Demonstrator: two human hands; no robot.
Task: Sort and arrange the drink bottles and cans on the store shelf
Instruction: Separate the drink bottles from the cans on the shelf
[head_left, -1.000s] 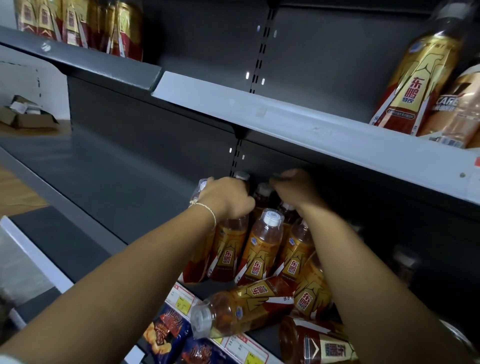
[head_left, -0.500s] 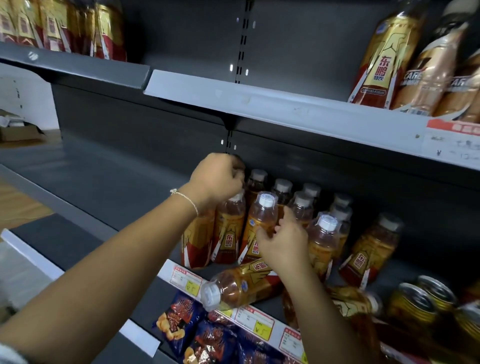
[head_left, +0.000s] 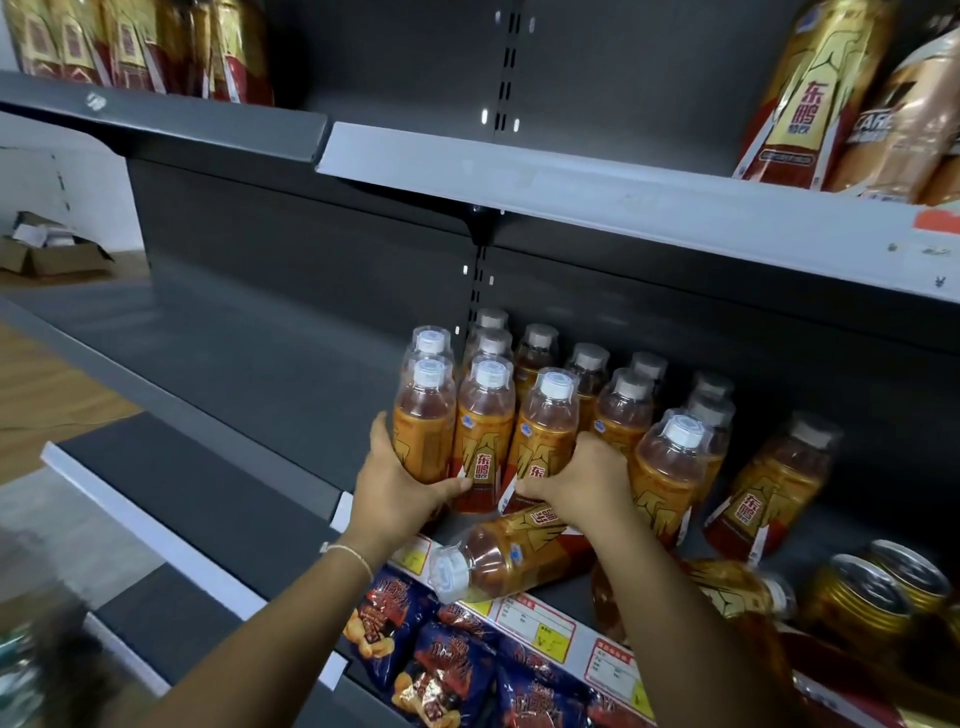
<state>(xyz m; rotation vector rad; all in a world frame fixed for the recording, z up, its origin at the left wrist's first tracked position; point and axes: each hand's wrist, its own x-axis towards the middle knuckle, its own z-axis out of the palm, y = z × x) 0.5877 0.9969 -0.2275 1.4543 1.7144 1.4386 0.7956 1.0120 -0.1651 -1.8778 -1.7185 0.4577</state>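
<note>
Several orange drink bottles with white caps stand in rows on the middle shelf (head_left: 291, 374). My left hand (head_left: 400, 488) curls round the base of the front left bottle (head_left: 423, 421). My right hand (head_left: 576, 480) grips the lower part of a front bottle (head_left: 545, 431) two places to the right. Between them stands another bottle (head_left: 485, 431). One bottle (head_left: 509, 556) lies on its side at the shelf's front edge, cap pointing toward me. Another lying bottle (head_left: 727, 587) is partly hidden behind my right forearm. Gold cans (head_left: 872, 592) sit at the right.
The shelf's left half is bare grey metal. Larger bottles (head_left: 810, 93) stand on the upper shelf at right, and packaged drinks (head_left: 135, 47) at upper left. Blue snack bags (head_left: 447, 660) fill the shelf below. A cardboard box (head_left: 47, 249) sits on the floor at far left.
Both hands have come down from the bottle caps at the back to the bases of the front-row bottles. The front bottles now stand closer together in straighter rows.
</note>
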